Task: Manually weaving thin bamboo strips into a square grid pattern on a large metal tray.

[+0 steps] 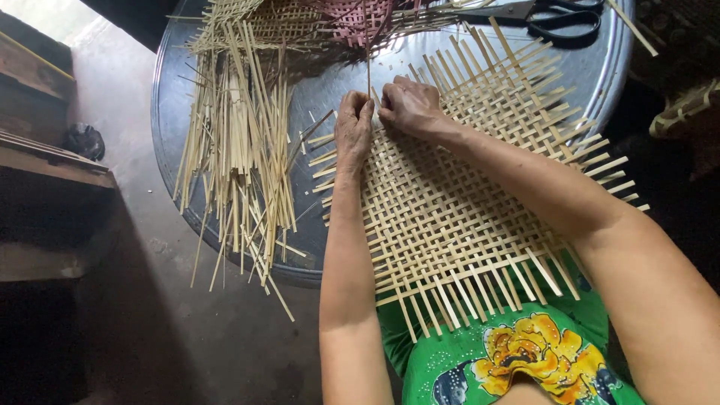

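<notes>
Round grey metal table (pixel 176 142) bears everything. Pale woven bamboo-strip mat (pixel 457 202) spans table edge to lap. Loose bundle of bamboo strips (pixel 240 157) lies left of mat. Black-handled scissors (pixel 559 19) at far rim. Left hand (pixel 352 127), right hand (pixel 409 105) side by side, fingers curled, pinching mat's far-edge strips.

Matt pale bamboo-strip mat (pixel 465 202); glossy dark metal tray (pixel 169 112); black-handled steel scissors (pixel 547 15)
</notes>
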